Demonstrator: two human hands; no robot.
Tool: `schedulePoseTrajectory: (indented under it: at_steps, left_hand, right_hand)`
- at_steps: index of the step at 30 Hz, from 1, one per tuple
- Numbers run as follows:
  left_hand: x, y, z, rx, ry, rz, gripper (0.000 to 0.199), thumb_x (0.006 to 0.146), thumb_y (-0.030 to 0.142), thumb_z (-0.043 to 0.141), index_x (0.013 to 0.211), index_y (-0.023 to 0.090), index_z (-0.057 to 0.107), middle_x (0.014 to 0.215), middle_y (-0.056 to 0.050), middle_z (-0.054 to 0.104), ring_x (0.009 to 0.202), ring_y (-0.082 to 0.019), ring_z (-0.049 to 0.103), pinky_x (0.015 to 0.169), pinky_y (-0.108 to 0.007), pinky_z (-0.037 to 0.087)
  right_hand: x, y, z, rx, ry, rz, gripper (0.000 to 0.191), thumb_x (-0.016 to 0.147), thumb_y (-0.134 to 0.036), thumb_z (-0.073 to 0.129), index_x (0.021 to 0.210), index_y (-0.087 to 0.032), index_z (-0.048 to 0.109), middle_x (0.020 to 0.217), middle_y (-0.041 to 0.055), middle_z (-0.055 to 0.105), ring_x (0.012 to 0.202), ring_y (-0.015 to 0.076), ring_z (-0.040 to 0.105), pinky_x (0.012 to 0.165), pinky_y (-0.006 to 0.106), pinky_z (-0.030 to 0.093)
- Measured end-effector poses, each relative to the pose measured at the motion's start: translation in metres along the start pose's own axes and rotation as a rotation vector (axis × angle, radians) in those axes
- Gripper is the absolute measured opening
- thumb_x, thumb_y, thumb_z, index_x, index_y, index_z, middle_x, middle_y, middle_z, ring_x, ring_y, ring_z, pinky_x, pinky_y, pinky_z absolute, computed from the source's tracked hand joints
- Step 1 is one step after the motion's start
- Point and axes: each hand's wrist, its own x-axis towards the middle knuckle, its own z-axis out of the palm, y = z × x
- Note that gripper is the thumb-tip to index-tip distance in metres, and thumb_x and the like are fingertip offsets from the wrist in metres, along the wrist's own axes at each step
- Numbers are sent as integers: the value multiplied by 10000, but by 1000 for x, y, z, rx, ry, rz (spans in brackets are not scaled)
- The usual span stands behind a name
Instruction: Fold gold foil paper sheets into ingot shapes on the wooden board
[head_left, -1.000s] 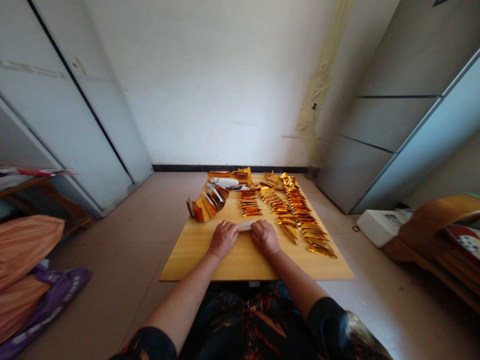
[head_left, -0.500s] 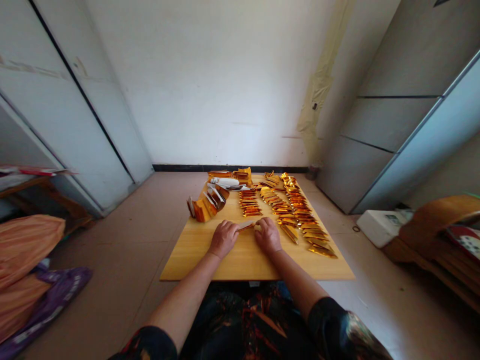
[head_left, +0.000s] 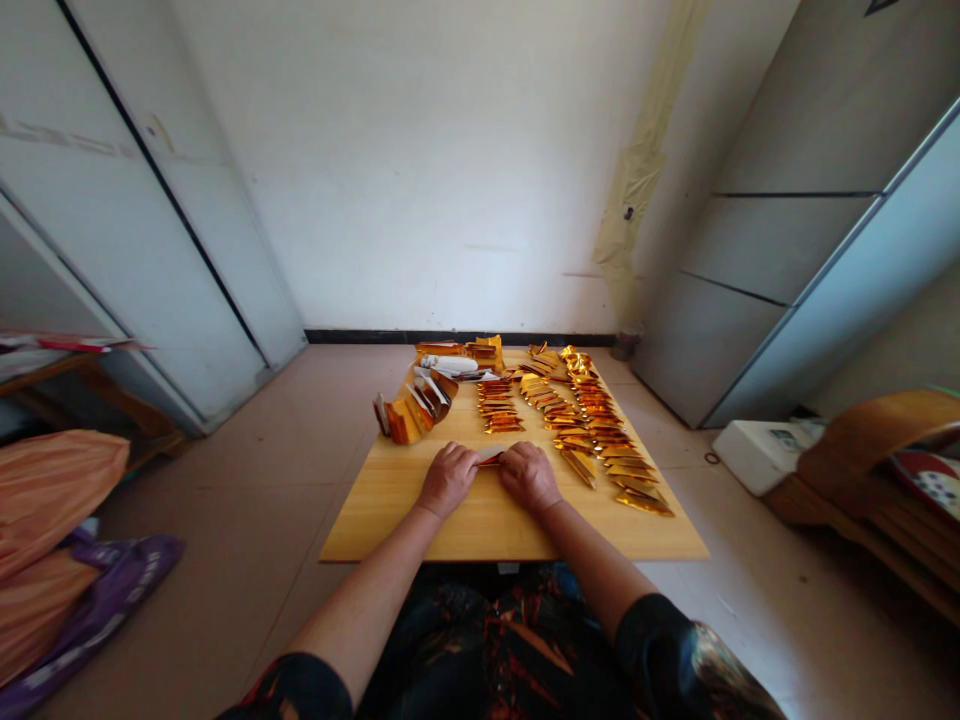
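Note:
A small folded strip of gold-backed paper (head_left: 489,456) lies between my two hands on a light wooden board (head_left: 487,530). My left hand (head_left: 448,480) pinches its left end, and my right hand (head_left: 529,477) presses on its right end. Much of the strip is hidden under my fingers. Rows of folded gold foil pieces (head_left: 592,420) run up the board to the right of my hands, with a shorter stack (head_left: 499,408) beyond them. A curved row of larger folded pieces (head_left: 412,412) and white paper (head_left: 448,365) stand at the far left.
The board lies on a tiled floor (head_left: 225,520) against a white wall (head_left: 420,180). Grey cabinet doors (head_left: 780,240) rise to the right, and more (head_left: 165,220) to the left. Orange and purple bags (head_left: 52,520) lie at lower left; a white box (head_left: 761,455) sits at right.
My right hand has moved back left, closing the gap it had opened from my left hand half a second ago. The paper strip now sits tighter between my fingers.

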Motion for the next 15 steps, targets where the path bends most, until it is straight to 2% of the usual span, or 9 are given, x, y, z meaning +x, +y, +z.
schedulePoseTrajectory:
  at_steps: [3, 6, 8, 12, 15]
  left_hand:
    - [0, 2, -2, 6, 3, 7, 141, 828, 128, 512, 881, 191, 625, 827, -49, 621, 843, -190, 518, 796, -326, 425]
    - [-2, 7, -6, 83, 88, 1, 306, 817, 156, 540, 1112, 221, 592, 1080, -85, 602, 1026, -229, 492, 888, -378, 383]
    - [-3, 10, -9, 151, 128, 12, 339, 826, 175, 537, 1155, 247, 580, 1166, -94, 568, 1082, -248, 465, 909, -407, 347]
    - [-4, 13, -11, 192, 47, 60, 186, 870, 191, 476, 851, 217, 660, 871, -67, 623, 876, -203, 512, 796, -361, 358]
    - [-3, 9, -7, 156, 14, 30, 167, 845, 196, 511, 754, 196, 651, 799, -60, 626, 833, -199, 517, 750, -339, 378]
  right_hand:
    - [0, -1, -1, -35, -9, -34, 159, 862, -282, 542, 904, -233, 687, 835, 46, 595, 835, 169, 495, 738, 269, 333]
    - [0, -2, -3, -31, 2, -34, 205, 903, -300, 505, 907, -238, 701, 882, 56, 624, 847, 166, 502, 752, 270, 340]
    - [1, -3, -4, -25, 8, -40, 213, 909, -274, 496, 888, -234, 704, 938, 59, 643, 868, 166, 510, 766, 269, 346]
    - [1, -6, -5, -42, -36, -60, 206, 888, -217, 504, 801, -214, 690, 915, 49, 662, 856, 162, 524, 756, 263, 348]
    - [1, -6, -7, -37, -65, -50, 190, 868, -192, 516, 773, -204, 680, 841, 43, 657, 820, 156, 523, 742, 258, 345]
